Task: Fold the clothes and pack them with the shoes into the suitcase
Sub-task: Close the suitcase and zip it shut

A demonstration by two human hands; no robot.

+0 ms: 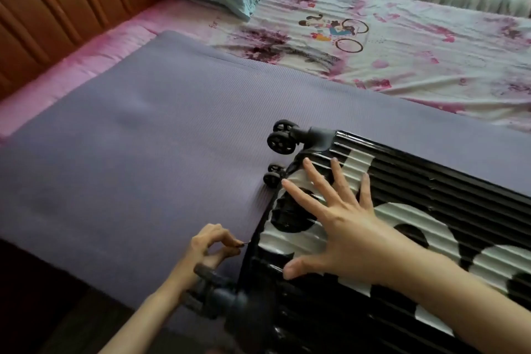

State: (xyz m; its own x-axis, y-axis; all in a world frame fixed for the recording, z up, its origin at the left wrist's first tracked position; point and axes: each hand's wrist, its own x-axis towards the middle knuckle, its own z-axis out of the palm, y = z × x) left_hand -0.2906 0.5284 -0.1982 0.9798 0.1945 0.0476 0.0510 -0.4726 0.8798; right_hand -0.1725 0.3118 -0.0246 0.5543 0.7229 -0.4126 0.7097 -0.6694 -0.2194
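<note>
- the suitcase (416, 181), a ribbed black-and-white hard shell, lies flat and closed on a purple mat (143, 138) spread over the bed (402, 46). its long axis runs from the wheel end near the middle of the view down to the right and out of frame.
- the left hand (211, 247) sits just beside the wheel-end edge. its grip is nearly closed, thumb and forefinger pinching a small dark zipper pull (242, 244), with the other fingers curled loosely under.
- the right hand (339, 227) rests on top of the shell with fingers spread and straight. its grip holds nothing and seems only to press the lid flat.
- the key relation: the pull lies on the short wheel-end side, between the near caster (212, 293) by the left wrist and the far wheels (283, 138). the seam runs away from the person along that edge, across the case's long axis.
- the left hand is the nearer one to the seam and is already on it. the right is set further in on the lid and looks placed to steady the case against the tug.
- no clothes or shoes are in view, so i cannot tell whether the zip is being opened or closed.
- likely risk: the pull has to round the corner at the far wheels, where it may snag.
</note>
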